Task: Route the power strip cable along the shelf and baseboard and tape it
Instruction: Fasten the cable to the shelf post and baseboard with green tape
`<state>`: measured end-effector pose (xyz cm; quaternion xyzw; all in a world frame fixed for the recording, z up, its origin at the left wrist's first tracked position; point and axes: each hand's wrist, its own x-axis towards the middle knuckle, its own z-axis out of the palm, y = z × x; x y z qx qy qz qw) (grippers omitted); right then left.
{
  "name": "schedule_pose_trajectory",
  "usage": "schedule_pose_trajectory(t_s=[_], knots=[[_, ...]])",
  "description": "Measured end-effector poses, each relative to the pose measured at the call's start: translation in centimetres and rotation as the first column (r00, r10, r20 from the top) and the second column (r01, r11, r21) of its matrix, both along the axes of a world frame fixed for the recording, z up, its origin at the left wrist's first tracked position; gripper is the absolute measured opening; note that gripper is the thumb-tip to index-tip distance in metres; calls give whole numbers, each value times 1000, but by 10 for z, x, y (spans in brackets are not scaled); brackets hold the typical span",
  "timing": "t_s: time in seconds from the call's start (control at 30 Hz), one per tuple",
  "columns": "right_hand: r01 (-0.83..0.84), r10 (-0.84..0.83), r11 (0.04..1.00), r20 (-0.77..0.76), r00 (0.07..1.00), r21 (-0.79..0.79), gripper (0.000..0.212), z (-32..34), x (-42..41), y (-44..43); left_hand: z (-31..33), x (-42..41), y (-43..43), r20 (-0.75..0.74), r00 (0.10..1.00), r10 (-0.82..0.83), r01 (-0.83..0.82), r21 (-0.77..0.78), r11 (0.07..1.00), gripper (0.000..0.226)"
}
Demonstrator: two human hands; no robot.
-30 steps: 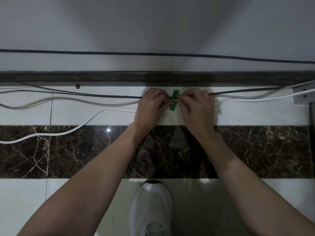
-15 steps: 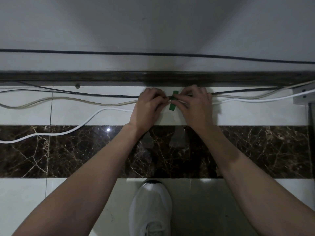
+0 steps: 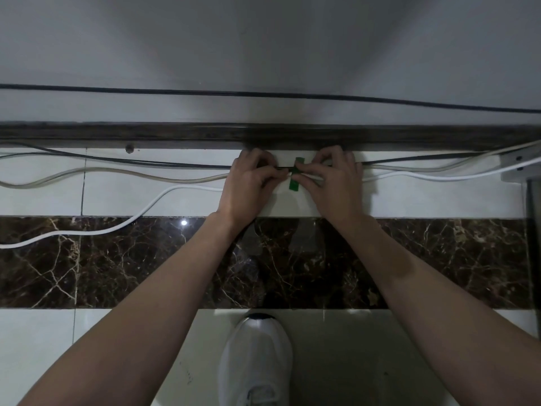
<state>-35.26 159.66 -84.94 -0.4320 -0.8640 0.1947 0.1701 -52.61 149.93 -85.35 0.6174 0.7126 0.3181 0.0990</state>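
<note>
Below the baseboard (image 3: 175, 136), at 12 o'clock from the shoe (image 3: 257, 361), green tape (image 3: 295, 183) crosses the cables (image 3: 199, 188) on the floor (image 3: 117, 197). The left hand (image 3: 248, 189) and right hand (image 3: 336, 189), fingers curled, pinch the cables on either side of it — fingertips hide the crossing. A power strip (image 3: 518, 162) is cut off at 3 o'clock. Hands and tape sit as they did half a second ago.
</note>
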Motion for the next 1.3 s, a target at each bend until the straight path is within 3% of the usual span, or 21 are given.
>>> schedule_pose_trajectory(t_s=[0.5, 0.87, 1.03, 1.2, 1.3], knots=[[2, -1, 1000, 60, 998, -28, 40, 4, 3, -3, 7, 2, -1, 14, 1000, 15, -14, -46, 999, 25], [-46, 56, 996, 146, 988, -72, 57, 8, 7, -4, 4, 3, -2, -2, 999, 36, -36, -55, 998, 19], [-50, 42, 998, 163, 986, 46, 51, 8, 12, -12, 2, 8, -4, -5, 998, 57, -57, -30, 998, 14], [-65, 12, 981, 278, 961, 185, 39, 12, 8, -18, 1, 12, -3, -35, 996, 77, -77, -10, 997, 13], [-65, 2, 978, 298, 955, 200, 38, 13, 4, -13, 1, 13, -3, -39, 995, 89, -89, -19, 996, 12]])
